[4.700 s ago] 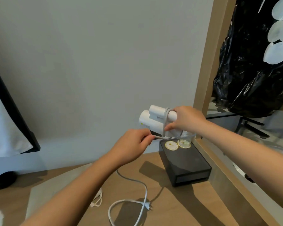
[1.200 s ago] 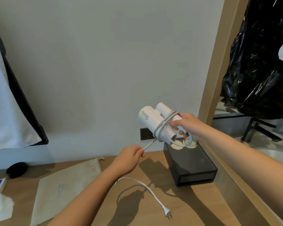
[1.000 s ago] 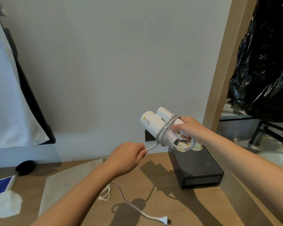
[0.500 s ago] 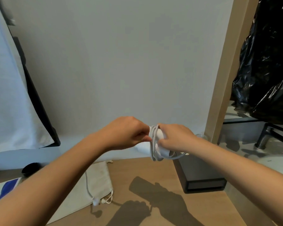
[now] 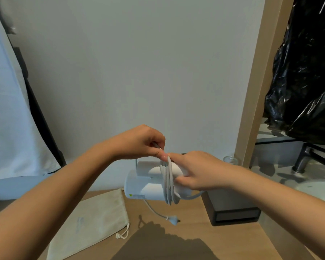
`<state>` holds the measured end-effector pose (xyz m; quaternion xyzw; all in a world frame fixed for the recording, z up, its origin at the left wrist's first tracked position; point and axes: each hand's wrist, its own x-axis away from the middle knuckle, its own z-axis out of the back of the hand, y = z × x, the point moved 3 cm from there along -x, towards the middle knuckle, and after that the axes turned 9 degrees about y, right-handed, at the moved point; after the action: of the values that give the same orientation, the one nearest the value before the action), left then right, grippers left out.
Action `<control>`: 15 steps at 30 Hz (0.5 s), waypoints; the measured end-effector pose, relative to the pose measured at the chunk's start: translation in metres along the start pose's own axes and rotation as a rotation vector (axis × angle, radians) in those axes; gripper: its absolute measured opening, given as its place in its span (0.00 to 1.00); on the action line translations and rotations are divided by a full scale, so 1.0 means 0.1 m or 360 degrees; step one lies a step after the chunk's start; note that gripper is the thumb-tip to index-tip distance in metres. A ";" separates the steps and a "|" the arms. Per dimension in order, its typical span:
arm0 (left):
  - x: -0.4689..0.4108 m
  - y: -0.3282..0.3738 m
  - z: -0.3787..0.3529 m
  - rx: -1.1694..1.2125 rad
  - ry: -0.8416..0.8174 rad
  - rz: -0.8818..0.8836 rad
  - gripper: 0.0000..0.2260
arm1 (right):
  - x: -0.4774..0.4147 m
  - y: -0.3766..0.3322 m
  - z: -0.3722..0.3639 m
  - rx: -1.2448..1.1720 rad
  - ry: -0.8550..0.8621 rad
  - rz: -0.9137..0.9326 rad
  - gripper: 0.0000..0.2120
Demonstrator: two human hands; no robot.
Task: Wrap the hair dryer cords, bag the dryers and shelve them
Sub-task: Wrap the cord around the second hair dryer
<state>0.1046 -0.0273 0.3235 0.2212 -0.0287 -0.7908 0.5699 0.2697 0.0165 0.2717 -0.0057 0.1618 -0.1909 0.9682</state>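
The white hair dryer (image 5: 144, 184) is held in the air above the table (image 5: 193, 228), folded, its cord (image 5: 168, 182) looped round it in several turns. The right hand (image 5: 195, 171) has its grip closed round the dryer's body. At 12 o'clock of the coil, the left hand (image 5: 139, 141) pinches the cord between thumb and fingers. The plug (image 5: 174, 220) trails at 6 o'clock. A cloth bag (image 5: 94, 220) lies flat at 8 o'clock and a black box (image 5: 231, 209) at 4 o'clock.

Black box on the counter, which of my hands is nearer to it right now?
Right. The right hand, gripping the hair dryer, is just above and left of the black box; the left hand, pinching the cord, is higher and farther left.
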 end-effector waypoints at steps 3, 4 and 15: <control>-0.01 -0.14 -0.01 0.0241 0.0011 0.0118 0.11 | 0.05 0.00 0.01 -0.0026 0.0002 0.0071 0.21; -0.01 -0.19 -0.02 0.0303 0.0004 0.0146 0.10 | 0.07 -0.01 0.01 -0.0029 0.0013 0.0095 0.21; -0.04 -0.39 -0.17 0.0535 -0.0091 0.0247 0.10 | 0.19 -0.10 -0.03 -0.0174 0.0154 0.0015 0.38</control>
<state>0.0772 -0.0062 0.2980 0.2877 -0.1936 -0.7346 0.5832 0.2816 0.0005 0.2632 -0.0487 0.2186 -0.1773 0.9583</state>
